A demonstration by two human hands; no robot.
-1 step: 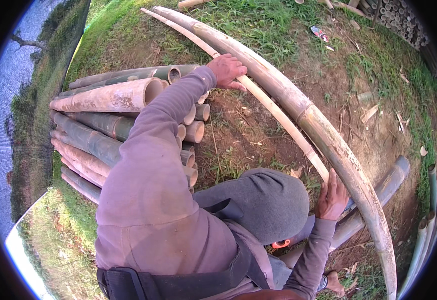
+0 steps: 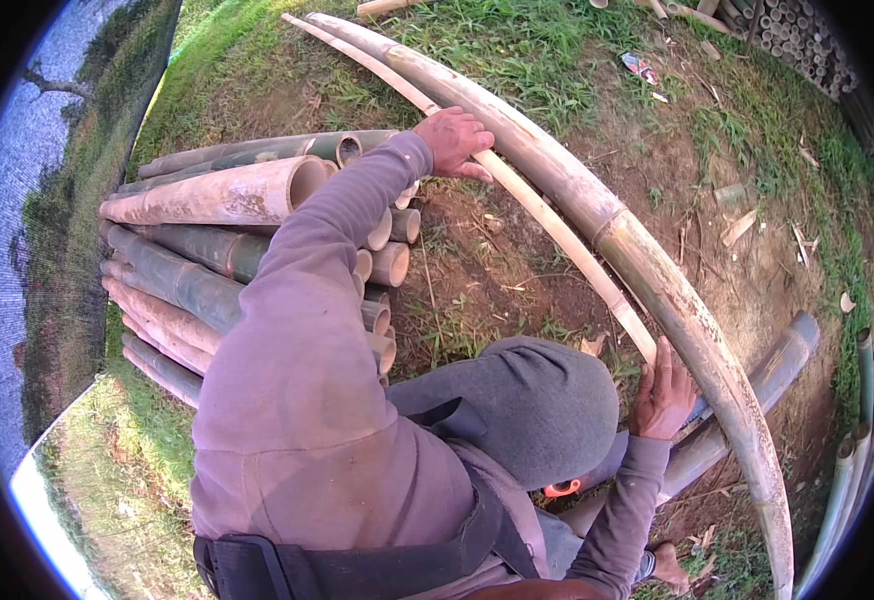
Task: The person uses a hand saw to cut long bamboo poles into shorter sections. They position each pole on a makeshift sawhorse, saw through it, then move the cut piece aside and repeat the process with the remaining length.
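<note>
Bamboo strip [image 2: 567, 238], pale, narrow: we are seeing it lying just beside a thicker bamboo pole [image 2: 625, 235]. Left hand [image 2: 455, 143]: we are finding it grasping the strip's upper part. Right hand [image 2: 665, 393]: thumb and fingers are straddling the strip's lower part; we are not able to tell whether they are clenching. Stacked bamboo poles [image 2: 189, 283] are lying at left.
</note>
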